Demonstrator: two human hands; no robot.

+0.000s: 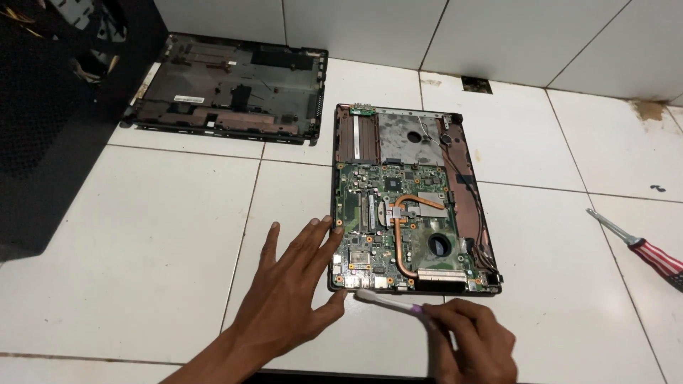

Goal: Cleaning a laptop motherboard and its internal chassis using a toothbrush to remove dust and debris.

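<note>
White tile floor [142, 249]; opened laptop [413, 206], maybe dusty.

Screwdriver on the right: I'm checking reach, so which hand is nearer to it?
Right. The right hand holds a white brush, left of the screwdriver; the left hand lies farther left against the opened laptop.

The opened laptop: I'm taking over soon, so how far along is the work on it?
Done: the bottom cover lies off to the side, leaving the laptop's board bare. In hand: the left hand steadies its edge while the right hand holds a white brush at the near edge. Left: the cover is still off; the screwdriver lies untouched.
</note>
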